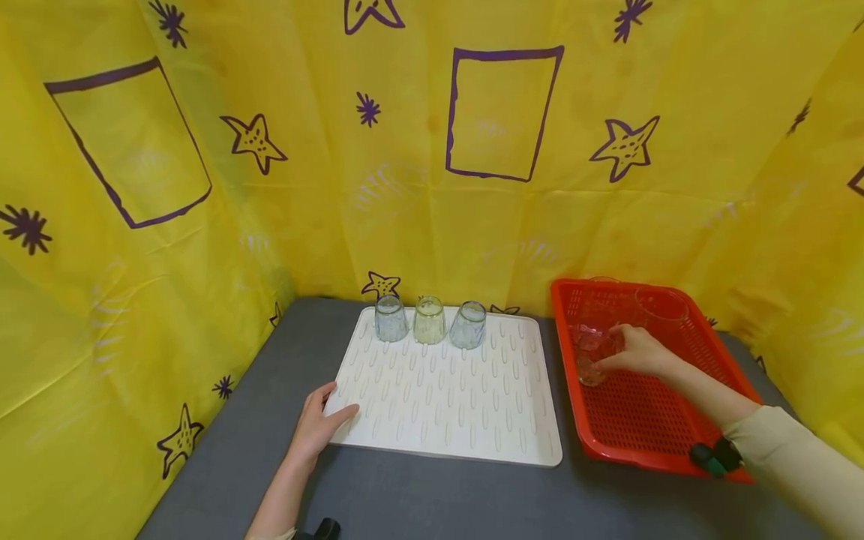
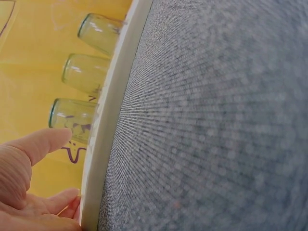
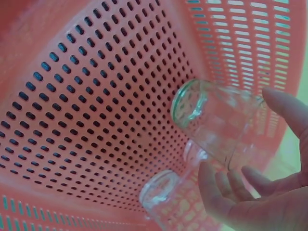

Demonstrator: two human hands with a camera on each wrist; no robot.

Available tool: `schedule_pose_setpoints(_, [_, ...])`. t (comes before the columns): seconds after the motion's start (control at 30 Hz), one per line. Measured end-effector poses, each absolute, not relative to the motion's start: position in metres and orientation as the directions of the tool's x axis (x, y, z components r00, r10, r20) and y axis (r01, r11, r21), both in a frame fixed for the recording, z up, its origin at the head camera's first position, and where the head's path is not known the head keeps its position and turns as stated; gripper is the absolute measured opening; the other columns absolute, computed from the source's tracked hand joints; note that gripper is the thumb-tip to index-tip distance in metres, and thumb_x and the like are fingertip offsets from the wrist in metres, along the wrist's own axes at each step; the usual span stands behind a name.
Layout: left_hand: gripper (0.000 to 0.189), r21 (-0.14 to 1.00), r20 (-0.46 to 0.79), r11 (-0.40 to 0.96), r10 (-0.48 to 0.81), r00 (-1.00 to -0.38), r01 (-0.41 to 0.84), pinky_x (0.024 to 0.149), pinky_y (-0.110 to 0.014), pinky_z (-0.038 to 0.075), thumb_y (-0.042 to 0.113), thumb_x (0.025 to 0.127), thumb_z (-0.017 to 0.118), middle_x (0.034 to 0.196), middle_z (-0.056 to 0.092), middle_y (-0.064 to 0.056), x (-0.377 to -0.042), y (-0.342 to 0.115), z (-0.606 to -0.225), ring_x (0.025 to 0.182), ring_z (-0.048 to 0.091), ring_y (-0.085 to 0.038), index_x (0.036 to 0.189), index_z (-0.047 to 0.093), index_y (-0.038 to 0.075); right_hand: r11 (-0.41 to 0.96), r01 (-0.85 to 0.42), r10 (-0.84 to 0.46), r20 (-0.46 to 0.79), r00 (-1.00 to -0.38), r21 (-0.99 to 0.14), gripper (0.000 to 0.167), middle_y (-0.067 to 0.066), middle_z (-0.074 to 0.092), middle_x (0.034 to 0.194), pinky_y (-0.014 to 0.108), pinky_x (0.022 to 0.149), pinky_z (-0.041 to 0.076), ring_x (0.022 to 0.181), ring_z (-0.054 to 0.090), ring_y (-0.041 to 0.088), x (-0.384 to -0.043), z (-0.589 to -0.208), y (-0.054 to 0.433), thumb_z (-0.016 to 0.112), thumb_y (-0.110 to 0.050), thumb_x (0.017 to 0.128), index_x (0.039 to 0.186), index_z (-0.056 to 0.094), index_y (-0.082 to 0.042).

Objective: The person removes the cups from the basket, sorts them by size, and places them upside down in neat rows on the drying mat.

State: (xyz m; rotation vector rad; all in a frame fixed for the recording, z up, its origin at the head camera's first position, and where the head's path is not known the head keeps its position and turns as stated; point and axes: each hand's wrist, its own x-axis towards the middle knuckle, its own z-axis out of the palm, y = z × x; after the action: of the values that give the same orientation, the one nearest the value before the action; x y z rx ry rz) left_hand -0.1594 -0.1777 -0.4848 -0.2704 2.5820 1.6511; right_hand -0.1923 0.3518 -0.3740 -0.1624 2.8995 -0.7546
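Observation:
A white ribbed draining mat (image 1: 445, 397) lies on the grey table. Along its back edge, three tumblers stand upside down: a bluish one (image 1: 391, 320), a yellowish one (image 1: 429, 321) and another bluish one (image 1: 469, 326). My left hand (image 1: 317, 424) rests at the mat's left edge; its fingertips touch the side and the thumb extends above the surface. Inside the red basket, my right hand (image 1: 633, 351) pinches a clear glass (image 3: 216, 120) near its rim, thumb and fingers on opposite sides. Another glass (image 3: 161, 192) lies beside it, with a third partly hidden behind.
The red perforated basket (image 1: 583, 439) stands right of the mat, with more clear glassware (image 1: 661, 304) toward its back. A yellow patterned cloth (image 1: 418, 217) hangs behind and at the sides. Grey tabletop (image 1: 418, 491) extends in front of the mat.

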Motion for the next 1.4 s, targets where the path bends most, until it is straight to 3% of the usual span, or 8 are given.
schedule_pose_setpoints(0.23, [0.076,0.888,-0.15,0.419,-0.12,-0.981,-0.187,0.106,-0.054,0.028,0.022,0.087,0.073,0.146,0.027,-0.028,-0.159,-0.178,-0.484,0.131,0.033,-0.041,0.145,0.032,-0.007,0.877,-0.094,-0.164,-0.109,-0.98,-0.471,0.082,0.036,0.058,0.11,0.053,0.079,0.051,0.093,0.058,0.041,-0.197,-0.377,0.349,0.084,-0.033,0.073,0.122,0.047,0.022])
schedule_pose_setpoints(0.53, [0.076,0.886,-0.156,0.423,-0.115,-0.981,-0.19,0.109,-0.055,0.025,0.023,0.087,0.073,0.147,0.027,-0.027,-0.164,-0.177,-0.485,0.135,0.029,-0.041,0.145,0.033,-0.005,0.878,-0.114,-0.174,-0.088,-0.981,-0.466,0.061,0.02,0.067,0.092,0.038,0.065,0.05,0.075,0.056,0.026,-0.199,-0.378,0.354,0.084,-0.033,0.073,0.106,0.061,0.013])
schedule_pose_setpoints(0.7, [0.075,0.89,-0.165,0.41,-0.12,-0.979,-0.2,0.109,-0.056,0.024,0.022,0.087,0.073,0.148,0.026,-0.026,-0.164,-0.177,-0.484,0.135,0.029,-0.041,0.145,0.033,-0.004,0.881,-0.104,-0.168,-0.101,-0.981,-0.461,0.067,0.029,0.065,0.1,0.044,0.07,0.053,0.08,0.058,0.029,-0.199,-0.378,0.355,0.083,-0.033,0.074,0.112,0.056,0.016])
schedule_pose_setpoints(1.07, [0.073,0.892,-0.156,0.407,-0.13,-0.979,-0.196,0.108,-0.055,0.025,0.019,0.086,0.072,0.146,0.028,-0.026,-0.161,-0.178,-0.486,0.133,0.031,-0.041,0.144,0.034,-0.005,0.895,-0.065,-0.114,-0.085,-0.99,-0.441,0.074,0.031,0.062,0.102,0.047,0.071,0.052,0.085,0.059,0.036,-0.197,-0.376,0.357,0.08,-0.04,0.076,0.114,0.054,0.018])
schedule_pose_setpoints(1.2, [0.074,0.892,-0.15,0.411,-0.125,-0.981,-0.189,0.108,-0.056,0.025,0.02,0.086,0.073,0.146,0.027,-0.027,-0.162,-0.178,-0.486,0.133,0.031,-0.042,0.144,0.034,-0.005,0.883,-0.02,-0.071,-0.092,-0.993,-0.47,0.083,0.035,0.057,0.11,0.052,0.076,0.052,0.095,0.058,0.044,-0.193,-0.371,0.359,0.079,-0.044,0.078,0.121,0.047,0.019])
schedule_pose_setpoints(1.4, [0.074,0.891,-0.157,0.41,-0.127,-0.979,-0.196,0.108,-0.057,0.025,0.02,0.087,0.072,0.147,0.026,-0.027,-0.161,-0.178,-0.485,0.134,0.029,-0.042,0.144,0.033,-0.005,0.817,0.063,-0.01,-0.123,-0.992,-0.574,0.092,0.036,0.047,0.125,0.05,0.076,0.05,0.104,0.053,0.045,-0.18,-0.351,0.358,0.072,-0.05,0.083,0.138,0.035,0.014])
